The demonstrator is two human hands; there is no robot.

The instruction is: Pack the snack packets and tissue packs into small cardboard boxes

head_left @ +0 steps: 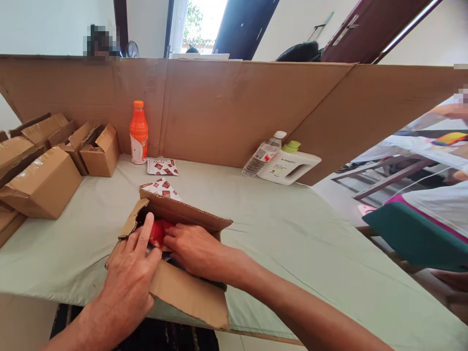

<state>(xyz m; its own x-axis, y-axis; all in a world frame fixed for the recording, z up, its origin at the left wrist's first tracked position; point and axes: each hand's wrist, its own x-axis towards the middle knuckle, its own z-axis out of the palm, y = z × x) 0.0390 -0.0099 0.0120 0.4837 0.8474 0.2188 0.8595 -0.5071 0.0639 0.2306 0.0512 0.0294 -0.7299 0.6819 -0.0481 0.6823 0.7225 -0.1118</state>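
An open cardboard box point(190, 292) stands near the front edge of the table, its flaps spread. Inside lies a shiny red packet point(158, 232), partly covered by my hands. My left hand point(131, 265) rests over the box's left near corner, index finger stretched over the opening and thumb apart from it. Reaching in from the right, my right hand point(193, 248) has its fingers bent against the red packet; their tips are partly hidden. Behind the box lie a patterned card or packet point(163, 187) and another one point(163, 166) farther back.
Several cardboard boxes point(47, 180) crowd the left side. An orange bottle point(139, 134) stands by the cardboard partition point(219, 112). Against it on the right are a leaning clear bottle point(261, 156) and a white jug point(288, 165). Another person's arm shows at far right.
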